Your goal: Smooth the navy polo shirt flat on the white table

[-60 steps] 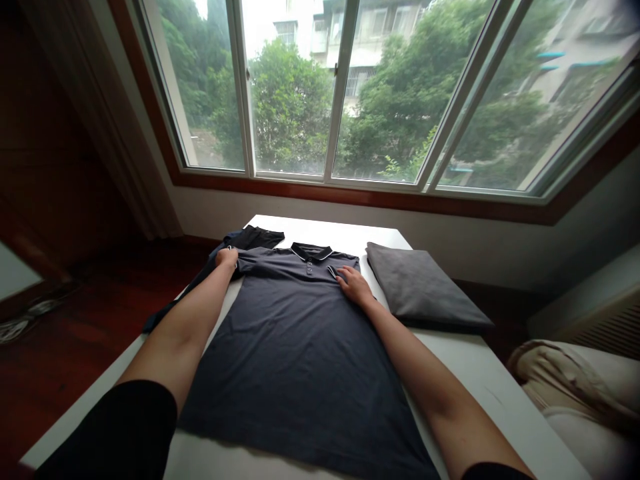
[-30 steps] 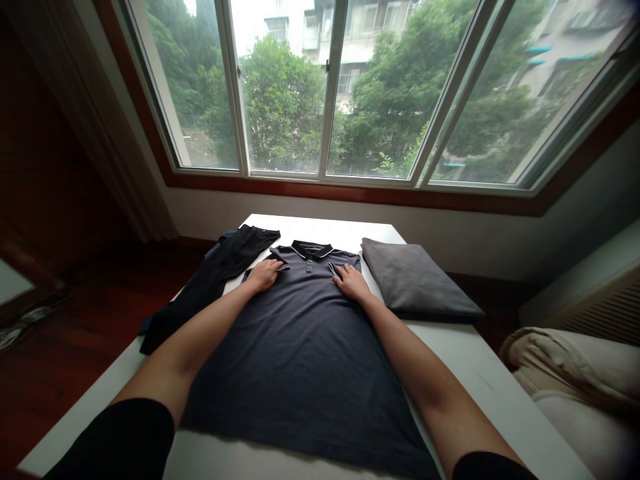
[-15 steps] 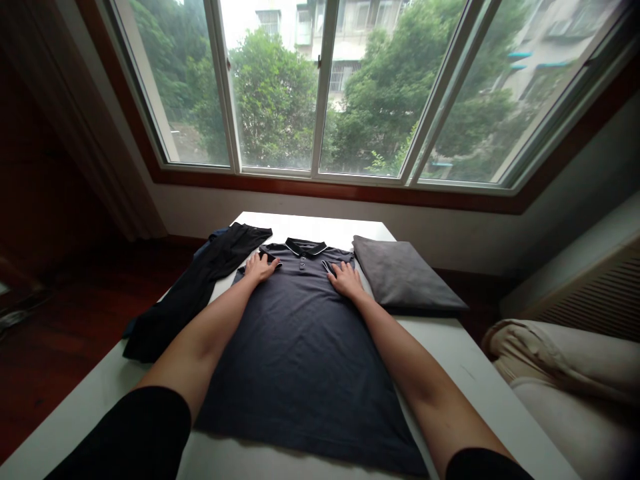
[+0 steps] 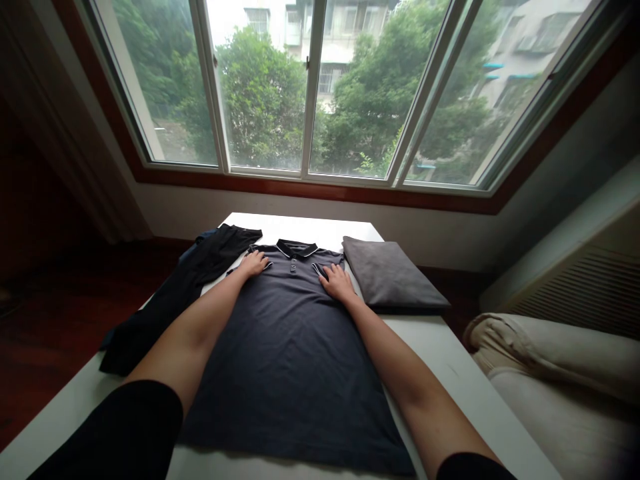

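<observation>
Shirt [image 4: 295, 353] lies flat beneath your left grip [image 4: 255, 263] and right grip [image 4: 339, 283], both spread on its folded-in sleeves [image 4: 318, 270]; dark, softly creased fabric, black collar [image 4: 297, 250] edged white.

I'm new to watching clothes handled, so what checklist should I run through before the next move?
1. Polo shirt lying front up, collar toward the window: ok.
2. Left hand resting on the shirt near its shoulder: ok.
3. Right hand resting by the inward-turned cuff: ok.
4. Shirt front free of creases: not ok; faint ones cross it.
5. Hem lying on the white table: ok.
6. Shirt back smooth underneath: cannot tell; hidden.
</observation>
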Available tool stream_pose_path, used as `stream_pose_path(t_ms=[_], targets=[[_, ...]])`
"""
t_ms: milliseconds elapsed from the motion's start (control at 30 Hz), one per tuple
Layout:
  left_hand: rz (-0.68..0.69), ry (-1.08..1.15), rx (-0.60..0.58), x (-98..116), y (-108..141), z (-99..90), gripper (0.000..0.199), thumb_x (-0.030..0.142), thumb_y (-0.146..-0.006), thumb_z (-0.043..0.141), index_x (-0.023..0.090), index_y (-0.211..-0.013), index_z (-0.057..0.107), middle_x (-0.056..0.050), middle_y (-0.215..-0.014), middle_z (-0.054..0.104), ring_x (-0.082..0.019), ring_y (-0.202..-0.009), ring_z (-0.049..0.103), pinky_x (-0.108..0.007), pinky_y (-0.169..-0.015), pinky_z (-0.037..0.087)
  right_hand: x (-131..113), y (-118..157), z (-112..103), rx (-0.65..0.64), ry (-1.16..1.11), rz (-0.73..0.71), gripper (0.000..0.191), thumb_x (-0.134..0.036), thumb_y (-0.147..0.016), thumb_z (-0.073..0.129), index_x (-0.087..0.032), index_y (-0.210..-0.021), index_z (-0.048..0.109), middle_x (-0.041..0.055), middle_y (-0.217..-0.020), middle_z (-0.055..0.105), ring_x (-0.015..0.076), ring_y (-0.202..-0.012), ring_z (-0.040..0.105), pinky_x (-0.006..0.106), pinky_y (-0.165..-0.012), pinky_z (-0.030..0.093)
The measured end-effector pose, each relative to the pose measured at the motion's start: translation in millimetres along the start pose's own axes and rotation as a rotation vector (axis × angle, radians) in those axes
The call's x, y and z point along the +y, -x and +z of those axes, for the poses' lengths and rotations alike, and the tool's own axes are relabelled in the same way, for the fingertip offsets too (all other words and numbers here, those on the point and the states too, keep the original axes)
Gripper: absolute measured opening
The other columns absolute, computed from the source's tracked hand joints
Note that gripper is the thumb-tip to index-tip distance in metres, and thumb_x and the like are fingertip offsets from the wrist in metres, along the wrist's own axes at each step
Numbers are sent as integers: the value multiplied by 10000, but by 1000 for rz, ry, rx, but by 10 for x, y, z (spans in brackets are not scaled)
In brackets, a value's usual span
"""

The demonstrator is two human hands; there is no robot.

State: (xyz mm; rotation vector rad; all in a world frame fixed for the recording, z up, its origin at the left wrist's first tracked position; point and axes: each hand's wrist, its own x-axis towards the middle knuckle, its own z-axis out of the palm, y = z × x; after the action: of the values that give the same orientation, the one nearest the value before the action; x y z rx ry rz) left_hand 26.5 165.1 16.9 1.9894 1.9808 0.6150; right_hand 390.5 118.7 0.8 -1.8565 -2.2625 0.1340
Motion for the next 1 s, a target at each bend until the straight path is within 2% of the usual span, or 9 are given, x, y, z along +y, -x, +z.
stream_pose_path(t_ms=[233, 367, 433, 533, 600, 733, 833, 933, 1000], targets=[[-7, -88, -12, -120, 79, 9, 628, 508, -945, 617, 200, -1489, 547, -179, -1718, 312, -348, -1584, 277, -486, -1274, 177, -4, 43, -4, 22, -9, 10, 607, -587, -1068, 437, -280, -1590, 479, 104, -1694, 373, 311, -1568, 292, 492, -1270, 232], [56, -133, 131, -86, 178, 51, 605, 441, -966, 588, 204, -1519, 530, -140, -1721, 315, -320, -1591, 257, -417, -1296, 161, -12, 54, -13, 30, -13, 22, 593, -584, -1066, 448, -281, -1573, 502, 101, -1686, 391, 309, -1559, 310, 488, -1267, 238], [17, -152, 176, -79, 202, 76, 617, 419, -983, 543, 180, -1550, 492, -161, -1719, 312, -336, -1588, 257, -437, -1297, 157, -18, 59, -15, 35, -11, 29, 587, -580, -1068, 446, -283, -1571, 501, 97, -1684, 395, 306, -1561, 304, 505, -1272, 219], [-90, -182, 138, -109, 192, 104, 674, 461, -1000, 485, 126, -1582, 437, -234, -1691, 336, -391, -1572, 283, -518, -1277, 175, -30, 63, -8, 40, -12, 26, 582, -575, -1069, 443, -287, -1572, 495, 89, -1686, 394, 300, -1568, 289, 528, -1283, 178], [-105, -192, 98, -149, 165, 102, 687, 492, -1000, 475, 126, -1580, 444, -251, -1680, 350, -409, -1570, 288, -552, -1263, 186, -37, 63, -1, 48, -18, 24, 577, -576, -1070, 441, -289, -1568, 500, 90, -1684, 397, 299, -1570, 283, 536, -1286, 165], [-97, -195, 37, -229, 127, 45, 654, 538, -986, 494, 230, -1564, 485, -183, -1706, 341, -388, -1592, 253, -561, -1258, 194, -50, 58, 5, 50, -15, 31, 571, -569, -1078, 429, -302, -1580, 481, 84, -1690, 387, 292, -1581, 260, 542, -1288, 156], [-93, -208, 8, -244, 149, -1, 643, 551, -992, 487, 259, -1565, 484, -156, -1719, 327, -376, -1599, 239, -563, -1260, 191, -61, 57, -7, 30, -1, 3, 570, -539, -1091, 406, -285, -1598, 459, 85, -1709, 355, 285, -1595, 236, 531, -1297, 132], [-74, -240, 54, -213, 216, -22, 620, 520, -1004, 487, 242, -1559, 489, -156, -1708, 350, -367, -1598, 241, -559, -1266, 191, -72, 57, -20, 28, 24, -75, 547, -481, -1100, 393, -264, -1596, 471, 85, -1703, 373, 273, -1598, 243, 511, -1306, 99], [-8, -251, 103, -187, 267, -29, 579, 467, -1013, 489, 226, -1539, 513, -149, -1695, 377, -345, -1592, 260, -527, -1283, 173, -75, 53, -22, 35, 34, -137, 538, -442, -1101, 392, -255, -1599, 473, 82, -1689, 400, 261, -1592, 266, 488, -1310, 94]])
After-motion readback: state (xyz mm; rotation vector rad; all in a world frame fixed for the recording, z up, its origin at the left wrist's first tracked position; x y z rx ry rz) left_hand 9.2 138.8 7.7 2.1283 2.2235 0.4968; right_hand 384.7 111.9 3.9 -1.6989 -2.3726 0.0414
